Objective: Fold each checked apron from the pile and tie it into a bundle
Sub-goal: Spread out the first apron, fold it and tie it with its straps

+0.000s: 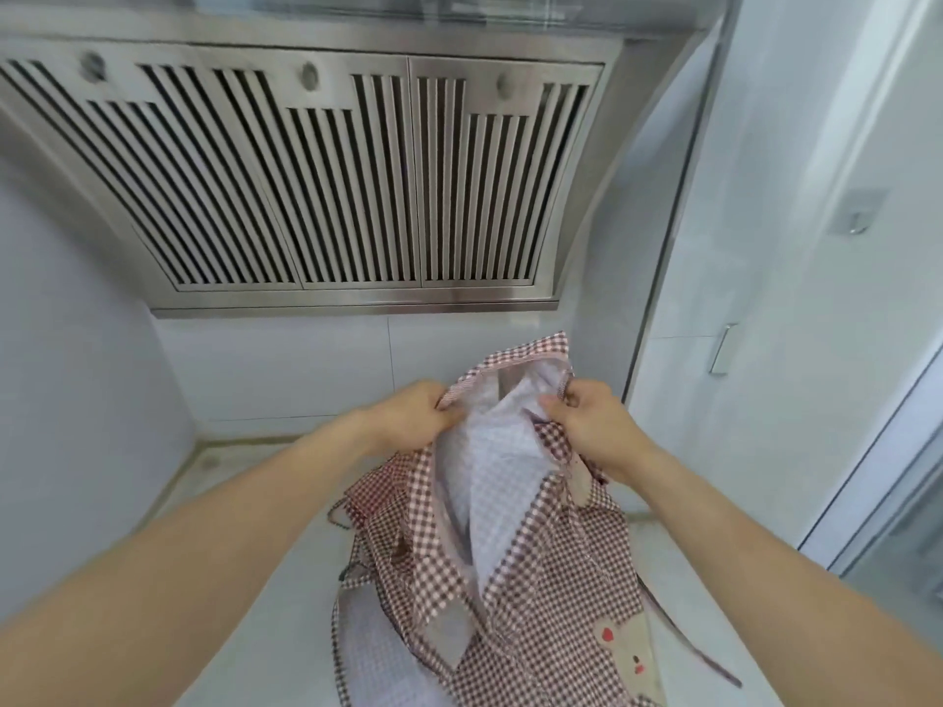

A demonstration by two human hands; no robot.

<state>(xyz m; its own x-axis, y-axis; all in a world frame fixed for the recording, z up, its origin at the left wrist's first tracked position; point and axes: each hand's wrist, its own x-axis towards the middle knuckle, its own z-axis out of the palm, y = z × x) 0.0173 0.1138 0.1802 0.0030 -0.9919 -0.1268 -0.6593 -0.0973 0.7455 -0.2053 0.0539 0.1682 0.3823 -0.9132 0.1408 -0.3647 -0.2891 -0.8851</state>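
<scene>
A brown-and-white checked apron (515,528) is lifted off the white counter (265,594), its pale inner side showing in the middle. My left hand (413,415) grips its top hem on the left. My right hand (587,421) pinches the same hem on the right. The apron's lower part, with a small bear patch (633,655), rests crumpled on the counter. More checked cloth (377,497) lies behind it, and thin ties (684,635) trail to the right.
A steel extractor hood (326,176) with slatted filters hangs above the counter. White tiled walls close in at the back and left. A glass sliding door (877,502) with a metal handle (722,349) stands to the right.
</scene>
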